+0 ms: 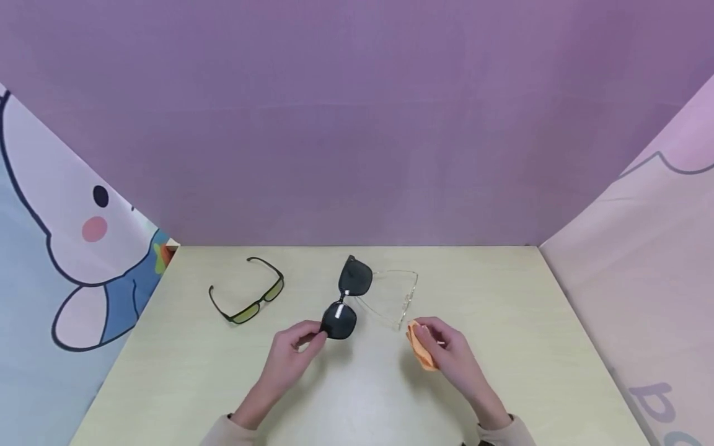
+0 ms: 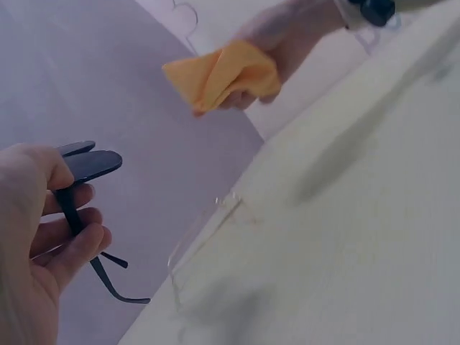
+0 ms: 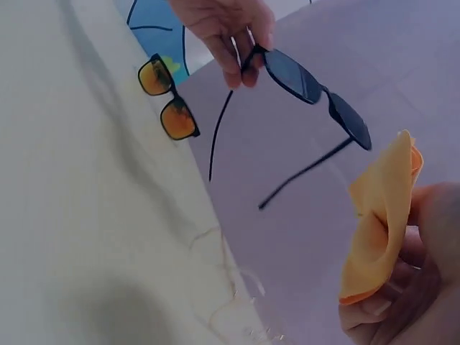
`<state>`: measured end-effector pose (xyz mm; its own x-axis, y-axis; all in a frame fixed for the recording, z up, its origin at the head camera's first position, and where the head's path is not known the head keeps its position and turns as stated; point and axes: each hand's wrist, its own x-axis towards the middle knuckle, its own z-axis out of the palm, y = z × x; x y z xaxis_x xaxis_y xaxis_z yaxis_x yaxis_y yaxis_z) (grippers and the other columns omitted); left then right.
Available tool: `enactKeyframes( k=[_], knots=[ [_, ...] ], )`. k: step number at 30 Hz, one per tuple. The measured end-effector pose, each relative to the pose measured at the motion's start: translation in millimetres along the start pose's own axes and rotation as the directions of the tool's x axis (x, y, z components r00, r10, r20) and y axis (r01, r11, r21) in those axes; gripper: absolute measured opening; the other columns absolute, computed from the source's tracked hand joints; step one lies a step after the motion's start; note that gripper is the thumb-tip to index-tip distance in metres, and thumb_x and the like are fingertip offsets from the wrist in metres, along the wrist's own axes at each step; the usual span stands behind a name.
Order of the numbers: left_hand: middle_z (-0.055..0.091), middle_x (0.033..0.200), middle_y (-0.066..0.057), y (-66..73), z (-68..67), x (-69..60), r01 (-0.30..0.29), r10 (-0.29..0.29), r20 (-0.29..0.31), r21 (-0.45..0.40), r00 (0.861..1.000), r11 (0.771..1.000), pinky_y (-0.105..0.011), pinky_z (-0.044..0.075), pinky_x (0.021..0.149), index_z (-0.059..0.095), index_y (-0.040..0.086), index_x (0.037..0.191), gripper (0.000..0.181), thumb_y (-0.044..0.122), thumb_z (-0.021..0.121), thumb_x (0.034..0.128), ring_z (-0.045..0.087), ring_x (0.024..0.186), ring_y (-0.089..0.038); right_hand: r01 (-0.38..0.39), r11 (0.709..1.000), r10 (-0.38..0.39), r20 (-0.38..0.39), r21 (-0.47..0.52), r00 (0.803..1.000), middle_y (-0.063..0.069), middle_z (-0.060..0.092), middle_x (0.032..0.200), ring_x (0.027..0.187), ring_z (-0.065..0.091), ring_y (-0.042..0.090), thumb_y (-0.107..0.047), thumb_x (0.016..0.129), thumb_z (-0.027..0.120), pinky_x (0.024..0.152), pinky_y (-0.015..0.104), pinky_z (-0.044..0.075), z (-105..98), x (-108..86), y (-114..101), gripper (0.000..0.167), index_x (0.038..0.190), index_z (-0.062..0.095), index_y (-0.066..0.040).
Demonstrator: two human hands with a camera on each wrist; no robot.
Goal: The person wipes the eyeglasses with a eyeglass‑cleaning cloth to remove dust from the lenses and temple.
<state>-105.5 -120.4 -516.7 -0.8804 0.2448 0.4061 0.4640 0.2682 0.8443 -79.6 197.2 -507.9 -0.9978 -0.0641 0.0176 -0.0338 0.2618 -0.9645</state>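
Observation:
In the head view my left hand (image 1: 290, 356) pinches dark sunglasses (image 1: 356, 279) by one outer corner of the frame, holding them raised above the table. Their temples hang spread in the right wrist view, where the lenses (image 3: 293, 77) face the other hand. My right hand (image 1: 449, 350) grips a folded orange cloth (image 1: 422, 351) between thumb and fingers, a short way right of the sunglasses and apart from them. Beyond the hands, clear glasses with a thin frame (image 1: 409, 297) lie on the table, partly hidden behind the sunglasses.
Black-framed glasses with yellowish lenses (image 1: 259, 305) lie with temples unfolded on the left of the pale table (image 1: 502, 297). A purple wall (image 1: 357, 155) closes off the back. Printed cartoon panels stand at the left (image 1: 111, 260) and right (image 1: 658, 297).

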Motion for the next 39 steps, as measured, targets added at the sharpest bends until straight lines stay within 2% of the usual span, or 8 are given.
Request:
enactKeyframes(
  k=[6, 9, 11, 15, 23, 26, 34, 39],
  knots=[
    [0.077, 0.094, -0.01, 22.1, 18.2, -1.9, 0.029, -0.026, 0.031, -0.095, 0.999, 0.995, -0.026, 0.061, 0.076, 0.076, 0.002, 0.101, 0.01, 0.0, 0.067, 0.0971, 0.071, 0.084, -0.01, 0.276, 0.96, -0.279, -0.125, -0.039, 0.952, -0.002, 0.055, 0.076, 0.059, 0.05, 0.005, -0.002, 0.096, 0.07, 0.046, 0.022, 0.043, 16.7, 0.8, -25.0, 0.018, 0.112, 0.068, -0.009],
    [0.077, 0.095, -0.008, 29.1, 28.3, -2.3, 0.036, -0.031, 0.058, -0.099, 0.998, 0.994, -0.028, 0.062, 0.076, 0.076, 0.003, 0.101, 0.01, 0.001, 0.067, 0.0974, 0.072, 0.084, -0.011, 0.479, 0.868, -0.496, -0.176, -0.133, 0.85, -0.003, 0.056, 0.078, 0.061, 0.045, 0.005, 0.003, 0.09, 0.074, 0.045, 0.019, 0.038, 27.1, 2.4, -35.0, 0.024, 0.109, 0.068, -0.009],
    [0.078, 0.096, -0.006, 33.1, 35.0, -2.5, 0.035, -0.029, 0.075, -0.084, 0.997, 0.996, -0.028, 0.063, 0.077, 0.076, 0.005, 0.101, 0.01, 0.002, 0.067, 0.0975, 0.072, 0.085, -0.01, 0.6, 0.772, -0.634, -0.182, -0.209, 0.751, -0.002, 0.058, 0.081, 0.062, 0.045, 0.005, -0.002, 0.092, 0.075, 0.046, 0.015, 0.038, 33.9, 5.5, -38.9, 0.017, 0.107, 0.07, -0.008],
    [0.078, 0.1, -0.005, 39.3, 45.1, -3.7, -0.023, 0.03, 0.116, -0.057, 0.993, 0.998, -0.029, 0.063, 0.078, 0.076, 0.007, 0.105, 0.013, 0.002, 0.066, 0.0983, 0.073, 0.087, -0.014, 0.709, 0.593, -0.798, -0.157, -0.381, 0.582, 0.001, 0.066, 0.089, 0.069, 0.053, 0.009, -0.024, 0.1, 0.069, 0.054, 0.013, 0.045, 46.1, 11.8, -43.2, 0.017, 0.103, 0.074, -0.008],
    [0.078, 0.104, -0.008, 45.7, 53.6, -5.7, -0.09, 0.097, 0.134, -0.059, 0.986, 0.994, -0.03, 0.063, 0.081, 0.074, 0.004, 0.111, 0.022, -0.007, 0.068, 0.092, 0.074, 0.094, -0.014, 0.754, 0.416, -0.904, -0.138, -0.508, 0.405, 0.0, 0.065, 0.082, 0.066, 0.053, 0.011, -0.025, 0.101, 0.068, 0.054, 0.013, 0.043, 65.1, 13.5, -35.0, 0.021, 0.095, 0.077, -0.007],
    [0.078, 0.104, -0.008, 46.5, 53.5, -5.8, -0.08, 0.086, 0.142, -0.052, 0.986, 0.995, -0.03, 0.063, 0.081, 0.074, 0.003, 0.11, 0.023, -0.008, 0.068, 0.0909, 0.073, 0.094, -0.013, 0.77, 0.397, -0.913, -0.128, -0.5, 0.388, 0.001, 0.065, 0.082, 0.066, 0.052, 0.011, -0.025, 0.1, 0.069, 0.055, 0.013, 0.042, 64.3, 16.2, -31.7, 0.021, 0.095, 0.077, -0.006],
    [0.077, 0.095, -0.003, 47.5, 51.3, -6.4, -0.039, 0.045, 0.143, -0.043, 0.989, 0.998, -0.027, 0.062, 0.075, 0.075, 0.007, 0.104, 0.011, 0.009, 0.064, 0.1019, 0.071, 0.084, -0.009, 0.69, 0.517, -0.851, -0.215, -0.506, 0.48, 0.001, 0.063, 0.082, 0.067, 0.047, 0.011, -0.029, 0.102, 0.067, 0.053, 0.01, 0.037, 56.1, 23.6, -27.7, 0.027, 0.096, 0.076, -0.005],
    [0.078, 0.102, -0.007, 49.3, 49.1, -5.5, -0.075, 0.082, 0.129, -0.058, 0.988, 0.996, -0.03, 0.063, 0.079, 0.074, 0.004, 0.109, 0.025, -0.01, 0.067, 0.0895, 0.073, 0.089, -0.012, 0.759, 0.415, -0.904, -0.134, -0.502, 0.406, 0.0, 0.066, 0.082, 0.066, 0.053, 0.009, -0.027, 0.101, 0.068, 0.055, 0.012, 0.043, 64.9, 16.9, -27.8, 0.023, 0.094, 0.076, -0.006]
  ],
)
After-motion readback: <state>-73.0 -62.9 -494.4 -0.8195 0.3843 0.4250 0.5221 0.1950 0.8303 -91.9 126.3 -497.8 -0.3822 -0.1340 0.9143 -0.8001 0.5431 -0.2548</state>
